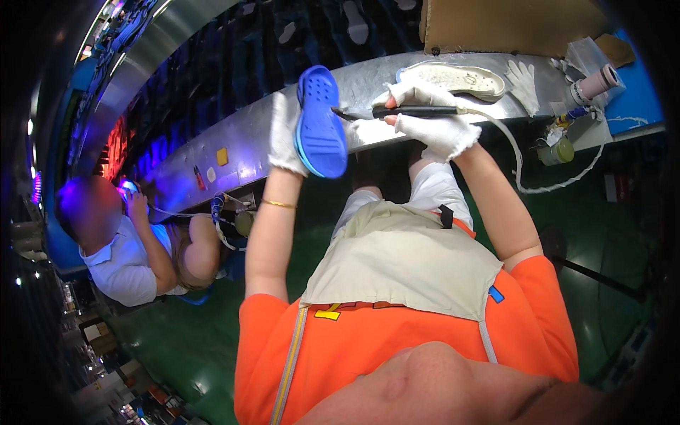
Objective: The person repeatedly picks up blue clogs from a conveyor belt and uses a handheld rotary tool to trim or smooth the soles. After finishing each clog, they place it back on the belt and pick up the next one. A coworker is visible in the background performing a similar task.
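My left hand (285,134), in a white glove, grips a blue shoe sole (322,126) by its left edge and holds it up over the metal bench. Small holes show at its far end, and fine ridges cross its near half. In my right hand (432,124), whose white glove leaves the fingertips bare, lies a black-handled corded tool (418,111). Its dark, blade-like tip points left and is right beside the sole's right edge; whether it touches, I cannot tell. A white-wrapped cord (516,152) runs from the handle toward the right.
Behind my right hand lies a cream shoe sole (460,79), with a white glove (523,86) beside it on the bench (248,117). Pinkish rolls (595,83) stand at the right end. A dark conveyor (283,35) runs behind. At left sits another person (131,248).
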`<state>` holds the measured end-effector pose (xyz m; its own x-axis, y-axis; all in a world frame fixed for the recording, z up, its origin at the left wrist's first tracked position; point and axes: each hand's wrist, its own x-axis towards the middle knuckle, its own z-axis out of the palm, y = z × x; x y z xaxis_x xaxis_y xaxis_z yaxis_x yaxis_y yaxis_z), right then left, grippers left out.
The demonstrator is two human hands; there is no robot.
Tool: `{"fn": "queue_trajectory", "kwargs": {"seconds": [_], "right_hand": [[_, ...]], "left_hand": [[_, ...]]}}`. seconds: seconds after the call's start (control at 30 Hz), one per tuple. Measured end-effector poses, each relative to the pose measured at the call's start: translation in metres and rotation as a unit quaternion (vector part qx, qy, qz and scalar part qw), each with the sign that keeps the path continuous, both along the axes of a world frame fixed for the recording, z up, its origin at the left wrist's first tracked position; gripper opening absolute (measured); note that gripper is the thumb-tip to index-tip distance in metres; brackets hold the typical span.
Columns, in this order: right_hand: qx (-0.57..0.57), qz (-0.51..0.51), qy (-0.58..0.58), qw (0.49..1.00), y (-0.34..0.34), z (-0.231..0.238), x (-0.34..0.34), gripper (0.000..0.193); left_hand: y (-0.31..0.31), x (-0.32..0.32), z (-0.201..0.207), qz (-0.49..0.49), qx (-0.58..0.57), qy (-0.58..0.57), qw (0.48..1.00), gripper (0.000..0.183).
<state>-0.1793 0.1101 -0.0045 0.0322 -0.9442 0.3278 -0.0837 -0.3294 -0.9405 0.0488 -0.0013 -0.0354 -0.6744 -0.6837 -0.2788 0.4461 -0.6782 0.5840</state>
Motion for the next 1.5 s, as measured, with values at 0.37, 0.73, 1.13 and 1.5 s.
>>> {"fn": "queue_trajectory", "kwargs": {"seconds": [0.37,0.73,1.13,1.5], "right_hand": [[-0.102,-0.136,0.05,0.984,-0.006,-0.007,0.021,0.019],[-0.15,-0.063,0.125,0.979,0.01,0.001,0.026,0.023],[0.006,0.009,0.03,0.999,0.025,0.002,0.038,0.013],[-0.041,-0.032,-0.084,0.995,0.016,0.0,0.036,0.009]], "left_hand": [[0.068,-0.055,-0.023,0.049,-0.021,0.114,0.992,0.062],[0.048,-0.056,-0.023,0.095,-0.038,0.142,0.984,0.071],[0.03,-0.046,-0.013,0.132,-0.049,0.096,0.985,0.078],[0.042,-0.043,-0.016,0.056,-0.004,0.237,0.97,0.078]]}}
